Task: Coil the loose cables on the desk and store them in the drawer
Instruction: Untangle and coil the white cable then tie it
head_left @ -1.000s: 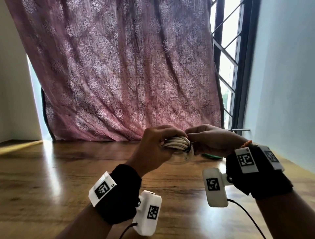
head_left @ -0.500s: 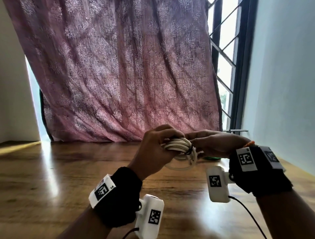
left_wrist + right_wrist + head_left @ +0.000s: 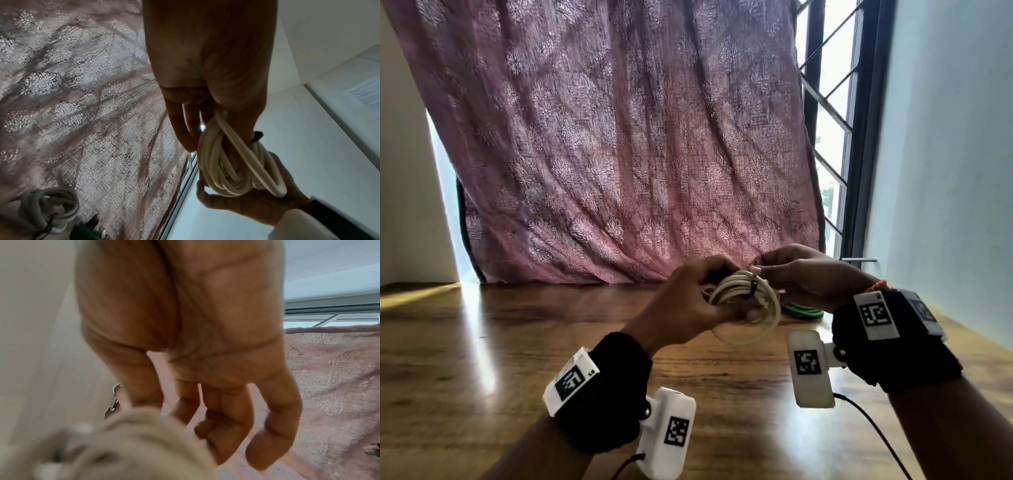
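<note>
Behind, a pink curtain [image 3: 619, 144] backs the glossy wooden desk [image 3: 482, 342].

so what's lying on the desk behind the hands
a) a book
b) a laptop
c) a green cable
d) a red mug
c: a green cable lies on the desk just behind the right hand, while the left hand grips the white coil.
</note>
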Motion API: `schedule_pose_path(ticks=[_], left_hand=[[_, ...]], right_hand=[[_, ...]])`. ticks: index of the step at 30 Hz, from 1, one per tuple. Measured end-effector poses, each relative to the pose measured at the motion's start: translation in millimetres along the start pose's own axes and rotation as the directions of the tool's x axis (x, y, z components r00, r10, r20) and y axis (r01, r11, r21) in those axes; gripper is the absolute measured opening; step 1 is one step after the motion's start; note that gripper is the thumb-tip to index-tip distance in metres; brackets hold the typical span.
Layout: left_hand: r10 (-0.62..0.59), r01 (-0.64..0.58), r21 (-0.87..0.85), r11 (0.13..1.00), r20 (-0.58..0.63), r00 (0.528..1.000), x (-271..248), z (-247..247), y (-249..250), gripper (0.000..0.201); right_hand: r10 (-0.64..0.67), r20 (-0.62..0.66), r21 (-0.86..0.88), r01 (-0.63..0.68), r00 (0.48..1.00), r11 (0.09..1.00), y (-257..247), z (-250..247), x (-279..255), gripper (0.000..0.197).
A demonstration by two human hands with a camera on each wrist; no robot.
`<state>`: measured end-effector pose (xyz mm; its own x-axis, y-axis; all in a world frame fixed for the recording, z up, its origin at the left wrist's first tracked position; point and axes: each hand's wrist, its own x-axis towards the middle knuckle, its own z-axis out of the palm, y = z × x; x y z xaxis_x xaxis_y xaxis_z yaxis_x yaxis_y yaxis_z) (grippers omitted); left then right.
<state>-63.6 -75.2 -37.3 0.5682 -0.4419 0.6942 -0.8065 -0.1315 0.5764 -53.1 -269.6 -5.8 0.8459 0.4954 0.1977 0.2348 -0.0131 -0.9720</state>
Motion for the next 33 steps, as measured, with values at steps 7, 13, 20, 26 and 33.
schedule_pose_path(ticks=[7, 13, 20, 26, 33], left_hand=[[-0.066, 0.055, -0.109, 0.993, -0.098, 0.993, 4.3, -0.8, 0.6, 0.021], [-0.080, 0.063, -0.120, 0.991, -0.144, 0.986, 6.8, -4.2, -5.6, 0.017], [-0.061, 0.039, -0.160, 0.986, -0.132, 0.989, 7.5, -7.1, -7.9, 0.018], [-0.066, 0.018, -0.289, 0.957, -0.159, 0.985, 8.6, -15.5, -7.1, 0.018], [-0.010, -0.039, -0.343, 0.938, -0.140, 0.990, 6.8, -30.0, -8.7, 0.032]], right_hand=[[-0.237, -0.266, -0.297, 0.154, 0.934, 0.942, -10.4, 24.7, 2.5, 0.008], [-0.518, -0.359, -0.616, 0.220, 0.777, 0.756, 3.5, 33.1, 13.7, 0.017], [-0.592, -0.412, -0.657, 0.225, 0.692, 0.720, 5.1, 35.0, 16.4, 0.020], [-0.606, -0.353, -0.347, 0.501, 0.713, 0.793, -5.0, 40.9, 9.7, 0.010], [-0.684, -0.277, -0.320, 0.607, 0.675, 0.728, -12.8, 45.2, 2.0, 0.014]])
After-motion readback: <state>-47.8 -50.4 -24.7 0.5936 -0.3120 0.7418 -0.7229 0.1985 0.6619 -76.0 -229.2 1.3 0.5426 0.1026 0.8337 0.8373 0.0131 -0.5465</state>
